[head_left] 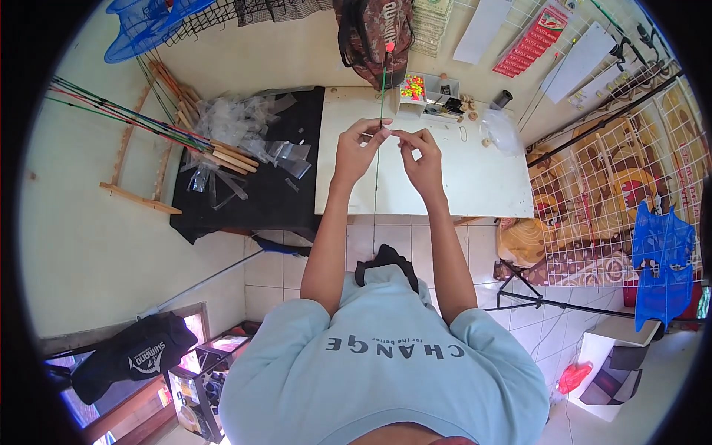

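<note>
One thin rod (383, 96) was in my left hand (359, 150), pinched between thumb and fingers, I suppose so that it did not roll. My right hand (422, 157) was opposite with bent fingers, its tips narrow together beside the left ones; if they gripped something, I could not tell. Both forearms reached forward over the table (475, 182), the rod running between them. Beyond was the box (409, 109), perhaps for easy reach.

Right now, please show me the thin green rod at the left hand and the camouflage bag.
Thin green rod (383, 96): head view, upper green section.
Camouflage bag (363, 46): head view, its body.
</note>
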Available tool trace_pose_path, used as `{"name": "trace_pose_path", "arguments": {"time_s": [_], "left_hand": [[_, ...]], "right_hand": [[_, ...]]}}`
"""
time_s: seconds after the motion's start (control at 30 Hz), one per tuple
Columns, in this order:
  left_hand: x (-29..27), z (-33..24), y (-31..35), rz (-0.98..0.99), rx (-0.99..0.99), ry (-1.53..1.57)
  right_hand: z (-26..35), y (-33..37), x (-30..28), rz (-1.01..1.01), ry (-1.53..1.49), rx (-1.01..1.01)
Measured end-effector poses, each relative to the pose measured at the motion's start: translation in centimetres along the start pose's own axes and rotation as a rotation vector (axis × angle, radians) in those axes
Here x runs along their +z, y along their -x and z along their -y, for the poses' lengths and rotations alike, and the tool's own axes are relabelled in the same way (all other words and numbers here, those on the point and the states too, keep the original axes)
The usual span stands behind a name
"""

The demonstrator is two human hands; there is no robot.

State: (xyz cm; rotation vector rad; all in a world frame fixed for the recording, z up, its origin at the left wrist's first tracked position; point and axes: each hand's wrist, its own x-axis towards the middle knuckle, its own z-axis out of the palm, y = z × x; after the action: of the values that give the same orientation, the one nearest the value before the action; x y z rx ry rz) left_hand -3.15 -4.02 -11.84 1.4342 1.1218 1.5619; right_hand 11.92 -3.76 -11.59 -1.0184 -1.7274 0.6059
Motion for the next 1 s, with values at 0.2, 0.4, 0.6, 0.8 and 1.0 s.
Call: {"name": "trace_pose_path", "arguments": {"time_s": [0.2,0.4,0.6,0.8,1.0], "left_hand": [[0.1,0.2,-0.3,0.008,0.027,-0.032],[0.2,-0.6,-0.5,-0.007,0.079,-0.196],[0.2,-0.4,-0.4,-0.031,0.057,-0.186],[0.2,-0.4,-0.4,-0.012,0.054,-0.227],[0.3,-0.6,-0.5,-0.011,0.032,-0.201]], "right_hand": [[-0.2,0.2,0.0,0.009,0.073,-0.042],[-0.5,0.2,-0.2,-0.049,0.115,-0.091],[0.2,-0.2,0.0,-0.077,0.108,-0.051],[1.2,-1.8,-0.4,-0.094,0.099,-0.078],[1.1,-2.8,-0.4,-0.065,-0.095,0.069]]}}
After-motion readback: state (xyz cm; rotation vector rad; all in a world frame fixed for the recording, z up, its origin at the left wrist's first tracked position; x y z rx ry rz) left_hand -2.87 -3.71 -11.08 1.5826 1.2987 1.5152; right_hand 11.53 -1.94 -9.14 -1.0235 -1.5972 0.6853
